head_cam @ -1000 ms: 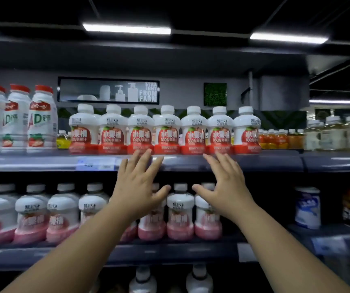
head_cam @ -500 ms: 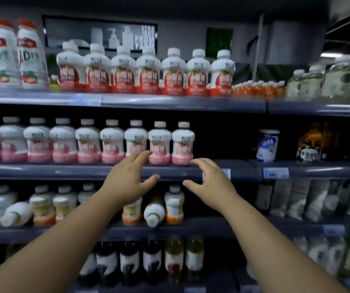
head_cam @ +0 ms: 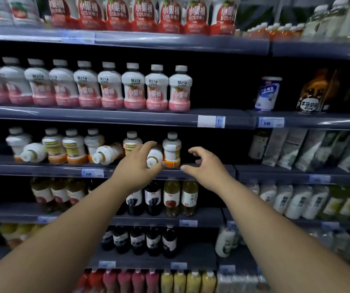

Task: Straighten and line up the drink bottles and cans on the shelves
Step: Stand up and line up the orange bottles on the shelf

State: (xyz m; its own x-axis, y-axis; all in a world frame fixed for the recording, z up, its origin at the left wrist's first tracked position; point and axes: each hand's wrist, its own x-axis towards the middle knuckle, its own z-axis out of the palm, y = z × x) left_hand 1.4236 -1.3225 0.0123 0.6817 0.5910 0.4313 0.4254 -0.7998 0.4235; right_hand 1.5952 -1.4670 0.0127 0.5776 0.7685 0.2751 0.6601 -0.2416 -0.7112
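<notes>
Both forearms extend from the lower frame edge toward the third shelf. The left hand has its grip wrapped around a toppled white bottle, cap end facing the camera, at the shelf's front edge. The right hand hovers just beside it, grip spread apart and holding nothing.

On the same shelf, an upright orange-based bottle stands directly right of the held bottle. Further left, two more bottles lie on their sides among upright ones.

The shelf above carries a straight row of pink-based bottles. The top shelf holds red-labelled bottles. Lower shelves hold dark and yellow bottles.
</notes>
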